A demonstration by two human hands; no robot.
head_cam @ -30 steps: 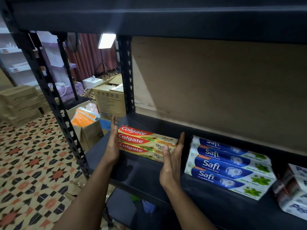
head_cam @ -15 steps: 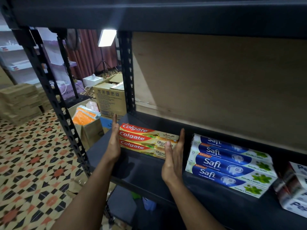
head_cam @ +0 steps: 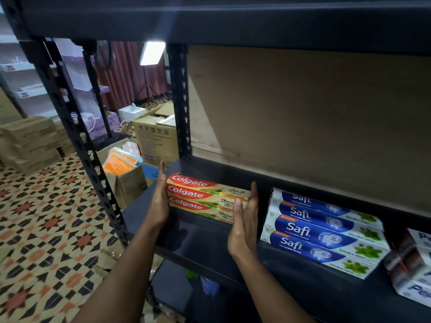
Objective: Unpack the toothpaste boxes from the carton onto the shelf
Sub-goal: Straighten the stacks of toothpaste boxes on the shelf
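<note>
Pressing from both sides

The left hand (head_cam: 159, 202), fingers straight, lies flat against the left end of three red-and-gold Colgate cardboard toothpaste boxes (head_cam: 205, 197), which lie together on the dark metal shelf (head_cam: 198, 241). The right hand (head_cam: 243, 226), also spread flat, meets their right end. A stronger push from the right could send them off the open left side. Blue-and-white Safi boxes (head_cam: 314, 229) lie near. Since a second ago, hands and boxes have hardly shifted.

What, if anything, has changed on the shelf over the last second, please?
Hardly anything. The left hand and right hand stay flat at the two ends of the three Colgate boxes on the shelf, and nothing is gripped or released. The Colgate boxes and the Safi boxes beside them have not shifted.
</note>
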